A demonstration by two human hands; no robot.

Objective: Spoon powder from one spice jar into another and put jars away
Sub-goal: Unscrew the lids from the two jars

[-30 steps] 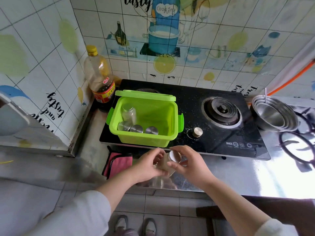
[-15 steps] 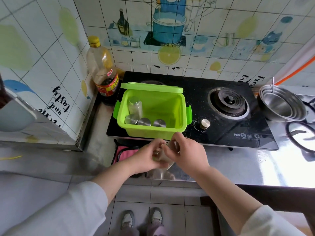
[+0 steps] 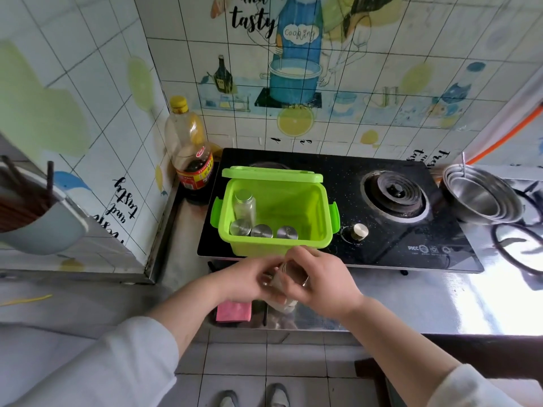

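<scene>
1. Nearest, a soft pink cloth (image 3: 233, 311) lies at the front edge of the shiny steel counter (image 3: 411, 304).
2. Just above it the left hand (image 3: 249, 279) and the right hand (image 3: 321, 282) meet. Both grips are closed on one spice jar (image 3: 281, 302), the left around its body and the right curled over its top.
3. The jar is small, of clear glass, with pale powder inside. Its long axis seems roughly upright. The right fingers hide the lid, so I cannot tell if it is fully on.
4. The relation that matters is this: the green box (image 3: 264, 248), of smooth plastic, stands directly beyond the hands and very near them, with its hinged lid open toward the wall. I judge that the jar must go forward and down into it. The right hand is nearer to the free right half.
5. Inside, along the left and front walls, stand other jars with round metal lids (image 3: 261, 231).
6. The box sits on a black glass stove (image 3: 396, 251).
</scene>
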